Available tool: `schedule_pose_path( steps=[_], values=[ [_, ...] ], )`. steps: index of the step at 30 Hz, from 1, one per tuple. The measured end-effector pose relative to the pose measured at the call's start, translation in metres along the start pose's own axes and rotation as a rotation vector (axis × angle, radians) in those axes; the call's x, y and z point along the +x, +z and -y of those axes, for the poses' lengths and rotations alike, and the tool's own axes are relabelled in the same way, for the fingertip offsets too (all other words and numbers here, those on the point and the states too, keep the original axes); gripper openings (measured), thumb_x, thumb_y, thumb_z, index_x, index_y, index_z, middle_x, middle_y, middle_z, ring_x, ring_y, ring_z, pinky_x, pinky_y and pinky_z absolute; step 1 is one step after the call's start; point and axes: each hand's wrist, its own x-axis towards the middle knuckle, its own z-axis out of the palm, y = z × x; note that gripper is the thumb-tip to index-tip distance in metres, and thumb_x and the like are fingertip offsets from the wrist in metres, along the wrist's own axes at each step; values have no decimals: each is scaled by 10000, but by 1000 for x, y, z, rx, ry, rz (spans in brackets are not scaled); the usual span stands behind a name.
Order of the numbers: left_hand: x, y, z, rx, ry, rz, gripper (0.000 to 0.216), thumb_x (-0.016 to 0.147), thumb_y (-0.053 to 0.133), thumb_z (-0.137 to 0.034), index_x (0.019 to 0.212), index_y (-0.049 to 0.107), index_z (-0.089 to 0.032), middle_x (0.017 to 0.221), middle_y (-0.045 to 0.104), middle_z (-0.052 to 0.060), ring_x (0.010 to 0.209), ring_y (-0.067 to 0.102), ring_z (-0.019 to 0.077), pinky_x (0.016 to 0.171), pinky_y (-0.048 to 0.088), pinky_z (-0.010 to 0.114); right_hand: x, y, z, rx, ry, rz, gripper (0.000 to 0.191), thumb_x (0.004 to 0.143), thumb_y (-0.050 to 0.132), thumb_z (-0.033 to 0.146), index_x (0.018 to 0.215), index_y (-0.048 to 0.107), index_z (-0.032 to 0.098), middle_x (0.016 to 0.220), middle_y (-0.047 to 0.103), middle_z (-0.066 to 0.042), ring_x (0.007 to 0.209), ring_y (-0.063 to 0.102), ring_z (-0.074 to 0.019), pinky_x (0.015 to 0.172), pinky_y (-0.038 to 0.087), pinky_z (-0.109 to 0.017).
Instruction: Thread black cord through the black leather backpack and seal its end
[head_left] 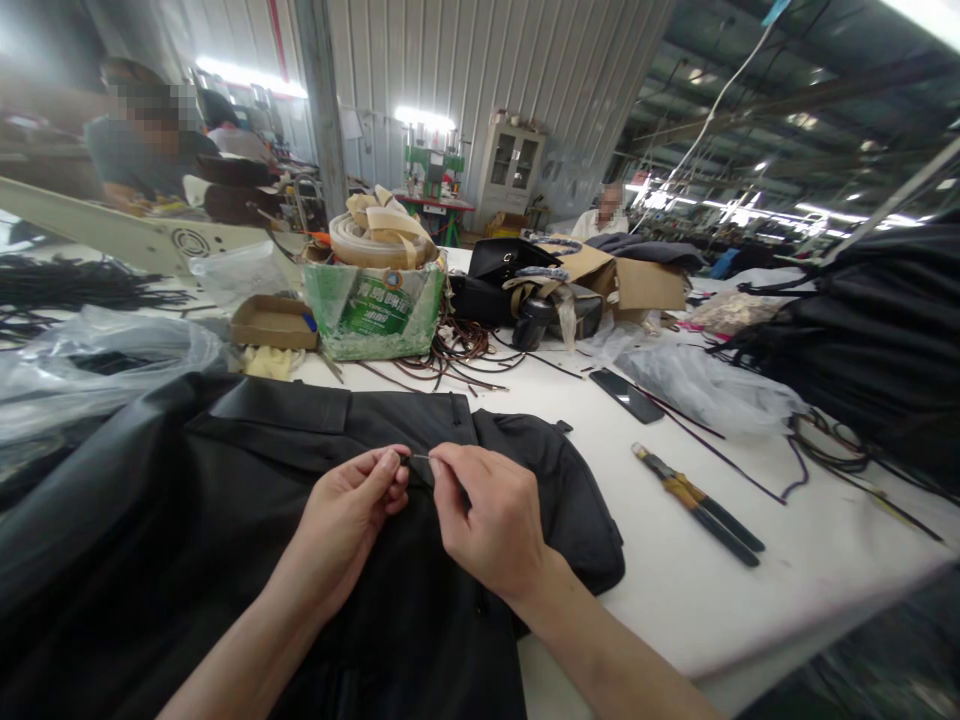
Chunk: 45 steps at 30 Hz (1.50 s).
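Observation:
A large black leather-like piece with flaps and seams (420, 620) is spread over the table under both hands. Above it, my left hand (349, 525) is closed in a pinch on a small dark end (406, 460), perhaps of a cord. My right hand (491, 515) pinches a thin, shiny, needle-like piece (421, 457) that spans the short gap between the fingertips. Its exact kind is too small to make out. The right-hand fingers partly hide what they grip.
Pliers with dark handles (697, 505) and a phone (626, 395) lie on the white table (645, 610) to the right. Behind are a green box of rolled strips (375, 310), loose cords (469, 350) and plastic bags (712, 385). Co-workers sit farther back.

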Motion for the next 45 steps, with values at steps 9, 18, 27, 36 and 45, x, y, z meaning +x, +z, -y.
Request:
schedule_pose_path(
  steps=[9,18,27,36,45],
  values=[
    [-3,1,0,28,11,0,581,609,1091,-497,989,860,-124,802,735,50,730,610,115,653,527,181,2,3,1,115,2,-16,177,1024,636,113,1055,784,205,899,787,-47,822,742,-192,809,607,-349],
    [-3,0,2,72,39,14,573,671,1056,-523,1031,848,-128,835,746,56,742,611,121,675,510,199,0,10,2,81,0,-6,220,1037,567,97,992,746,217,839,727,-47,770,684,-186,755,580,-328],
    [-3,-7,10,181,93,27,492,782,991,-495,1066,850,-119,853,750,68,763,609,137,707,501,229,-2,15,2,45,-18,37,228,1037,556,85,895,694,198,805,686,-39,740,642,-186,717,524,-336],
    [-5,-5,10,221,147,-11,470,750,1011,-486,1030,863,-139,856,776,71,743,627,140,667,505,213,-5,16,4,158,-1,-1,194,1061,568,95,988,717,196,843,728,-53,756,694,-192,733,570,-325],
    [-18,4,2,357,355,-68,334,731,1008,-448,929,881,-210,877,834,93,803,762,257,771,632,335,-3,10,7,451,192,-23,163,1061,661,149,1072,808,218,954,835,-53,829,806,-190,762,643,-286]
  ],
)
